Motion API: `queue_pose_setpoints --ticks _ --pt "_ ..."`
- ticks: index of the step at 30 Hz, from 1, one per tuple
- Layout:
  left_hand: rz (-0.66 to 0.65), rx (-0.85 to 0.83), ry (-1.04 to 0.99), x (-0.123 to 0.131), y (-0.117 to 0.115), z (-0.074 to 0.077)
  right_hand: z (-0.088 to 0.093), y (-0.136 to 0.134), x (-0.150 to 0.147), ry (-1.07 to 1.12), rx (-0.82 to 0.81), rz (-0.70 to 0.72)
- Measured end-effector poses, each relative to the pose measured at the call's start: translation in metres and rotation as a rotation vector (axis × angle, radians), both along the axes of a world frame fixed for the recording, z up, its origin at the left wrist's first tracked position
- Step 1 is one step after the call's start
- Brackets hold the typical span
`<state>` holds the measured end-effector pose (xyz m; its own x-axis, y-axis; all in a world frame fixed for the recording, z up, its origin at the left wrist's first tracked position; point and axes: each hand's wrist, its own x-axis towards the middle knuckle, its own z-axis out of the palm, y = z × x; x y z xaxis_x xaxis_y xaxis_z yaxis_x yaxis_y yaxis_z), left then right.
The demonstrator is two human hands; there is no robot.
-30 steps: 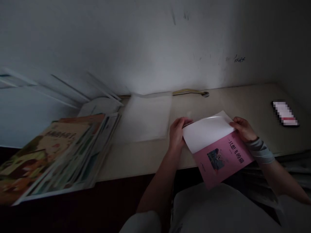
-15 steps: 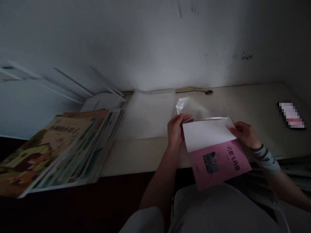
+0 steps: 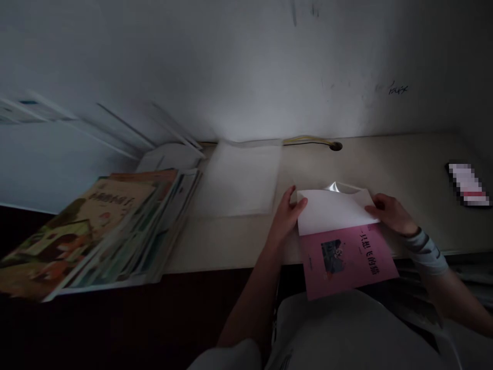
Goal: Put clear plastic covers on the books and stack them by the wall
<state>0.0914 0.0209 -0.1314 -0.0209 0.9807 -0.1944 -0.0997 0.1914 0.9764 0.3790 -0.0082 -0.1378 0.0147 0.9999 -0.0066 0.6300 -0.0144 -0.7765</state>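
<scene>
A thin book (image 3: pixel 348 257), with a pink cover, a white upper band and a small picture, is held tilted over the table's front edge. My left hand (image 3: pixel 287 213) holds its upper left edge, thumb on the white part and fingers partly hidden behind. At the upper right edge, my right hand (image 3: pixel 391 211) pinches the book between thumb and fingers. A clear plastic sleeve (image 3: pixel 335 186) shows just beyond the book's top edge, shining in the light. How far it runs behind the book is hidden.
To the left a stack of picture books (image 3: pixel 103 231) overhangs the table (image 3: pixel 219 241). Translucent plastic sheets (image 3: pixel 242 177) lie flat in the middle. A phone (image 3: pixel 468 185) rests at the right. Yellow cables run along the wall to a cable hole (image 3: pixel 336 146).
My left hand has let the raised clear plastic down and now has its thumb on the book's white part. The plastic has dropped behind the book. My right hand keeps its grip.
</scene>
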Motion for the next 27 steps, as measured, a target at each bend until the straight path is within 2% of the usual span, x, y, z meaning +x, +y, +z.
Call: queue_pose_setpoints --ticks 4,7,9,12,16,18,20,24,27 --pt "0.008 -0.019 0.037 -0.001 -0.013 -0.002 0.006 0.007 0.003 0.089 0.001 0.064" --pt "0.044 -0.002 -0.015 0.005 -0.017 0.0 0.011 0.013 0.004 0.161 -0.09 0.08" --pt "0.066 0.023 -0.062 0.009 -0.017 0.002 0.013 0.017 0.002 0.26 -0.159 0.046" --pt "0.091 0.049 -0.096 0.015 -0.017 0.006 0.013 0.021 -0.007 0.459 -0.224 -0.082" --pt "0.161 0.105 -0.088 0.015 -0.017 0.007 0.007 0.023 -0.022 0.616 -0.088 -0.257" --pt "0.232 0.152 -0.034 0.013 -0.019 0.004 0.005 0.024 -0.028 0.65 0.018 -0.294" --pt "0.249 0.152 0.013 0.011 -0.021 0.002 0.003 0.026 -0.031 0.654 0.095 -0.316" --pt "0.212 0.084 -0.053 0.01 -0.021 0.004 0.005 0.025 -0.032 0.575 0.151 -0.242" --pt "0.323 0.189 0.036 0.011 -0.025 0.008 0.007 0.016 -0.028 0.493 0.157 -0.185"
